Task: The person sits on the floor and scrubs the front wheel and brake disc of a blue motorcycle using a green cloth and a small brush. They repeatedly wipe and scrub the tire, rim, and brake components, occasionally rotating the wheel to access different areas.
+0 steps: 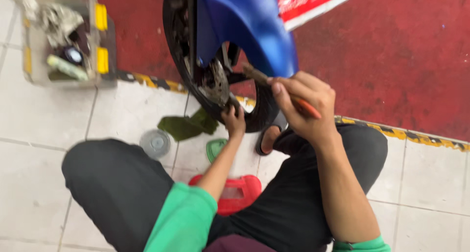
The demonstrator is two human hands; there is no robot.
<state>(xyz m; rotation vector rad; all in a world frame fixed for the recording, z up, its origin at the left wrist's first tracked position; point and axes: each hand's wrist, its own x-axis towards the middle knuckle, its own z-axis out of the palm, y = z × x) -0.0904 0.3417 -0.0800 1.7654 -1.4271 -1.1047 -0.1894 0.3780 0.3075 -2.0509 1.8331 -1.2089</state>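
Observation:
A motorbike's front wheel point(182, 46) with a black tyre and a blue mudguard point(249, 22) stands before me. My left hand point(233, 119) grips the bottom of the tyre near the brake disc point(215, 83). My right hand point(303, 105) is raised beside the mudguard and holds a dirty brush with an orange handle point(257, 75), its bristle end pointing at the hub. My knees in dark trousers frame the view.
A clear toolbox with yellow latches point(61, 36) sits at the upper left on the white tiles. A green rag point(188, 126), a round clear lid point(155, 143) and a low red stool point(235, 193) lie under me. Red carpet point(401, 51) begins beyond a yellow-black strip.

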